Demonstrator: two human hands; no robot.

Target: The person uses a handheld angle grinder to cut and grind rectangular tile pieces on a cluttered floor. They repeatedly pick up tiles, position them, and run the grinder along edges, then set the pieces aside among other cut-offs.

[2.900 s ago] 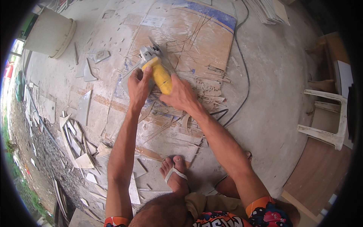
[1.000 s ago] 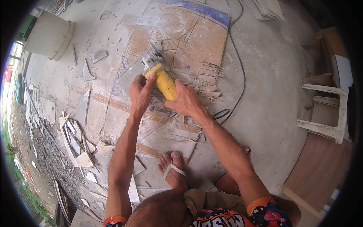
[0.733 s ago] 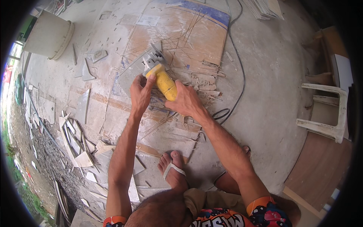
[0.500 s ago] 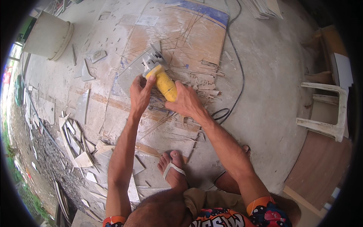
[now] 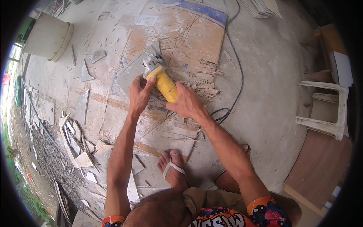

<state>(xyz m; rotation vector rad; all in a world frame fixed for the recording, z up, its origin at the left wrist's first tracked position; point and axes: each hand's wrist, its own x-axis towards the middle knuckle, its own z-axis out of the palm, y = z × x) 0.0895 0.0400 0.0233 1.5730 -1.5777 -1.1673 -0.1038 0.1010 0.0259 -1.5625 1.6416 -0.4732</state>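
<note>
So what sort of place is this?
Probably a rough workshop or building site: there's a yellow power tool held over scratched cardboard, a heap of broken flat pieces to the left, and a dusty grey floor.

A: Count check for you. Hands?
B: Two, both yours: left hand point(image 5: 139, 94), right hand point(image 5: 188, 101).
A: Tools?
B: One, your yellow angle grinder point(image 5: 163, 84). One grey slab point(image 5: 129, 72) under it.
A: Feet?
B: Two, yours: left foot point(image 5: 175, 174), right foot point(image 5: 246, 148), the second mostly hidden.
A: Right side?
B: One off-white stool point(image 5: 326, 87), one brown board point(image 5: 317, 166) near right, one black cord point(image 5: 242, 75). One stack of pale sheets point(image 5: 261, 8) far right; you can't count its layers from here.
A: Left?
B: One pale bucket point(image 5: 47, 36), far left.
A: Broken pieces point(image 5: 84, 160)?
B: Near left, you've got more than ten. They overlap, exact count unclear.
</note>
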